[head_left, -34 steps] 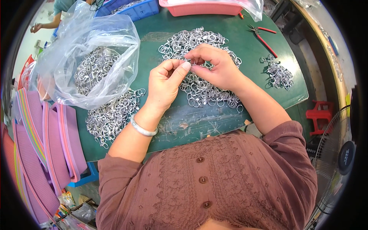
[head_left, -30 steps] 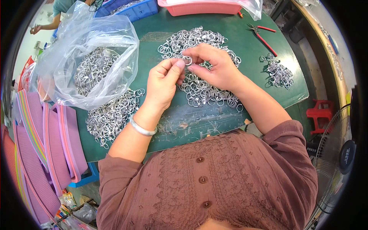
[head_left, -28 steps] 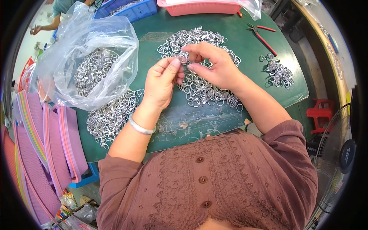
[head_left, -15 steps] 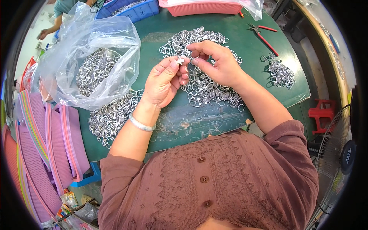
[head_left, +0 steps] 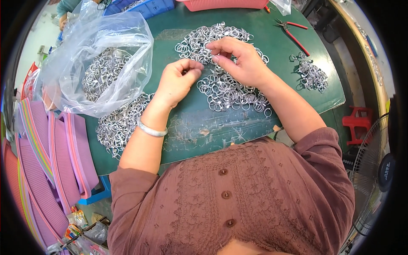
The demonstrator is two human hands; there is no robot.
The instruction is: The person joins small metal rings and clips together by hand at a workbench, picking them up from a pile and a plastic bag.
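Observation:
A spread pile of silvery metal rings (head_left: 231, 95) lies on the green table in front of me. My left hand (head_left: 178, 80), a pale bangle on its wrist, hovers at the left side of this pile. Its fingers are curled in against the thumb, and whatever they hold is hidden. Over the upper middle of the pile is my right hand (head_left: 244, 63). Its fingers bend toward the thumb, close above the rings; I cannot make out a piece in them. Beside my left forearm lies a second heap of rings (head_left: 121, 127).
A clear plastic bag (head_left: 140, 63) of rings stands at the left. Red-handled pliers (head_left: 296, 42) and a small ring cluster (head_left: 313, 76) lie right. A blue crate (head_left: 148, 9) and pink basket (head_left: 229, 4) line the far edge. Purple woven bags (head_left: 80, 157) hang left; a fan (head_left: 369, 170) stands right.
My left hand has turned palm-down and moved slightly left, away from my right hand; the small metal piece at its fingertips no longer shows. The whole view has shifted slightly.

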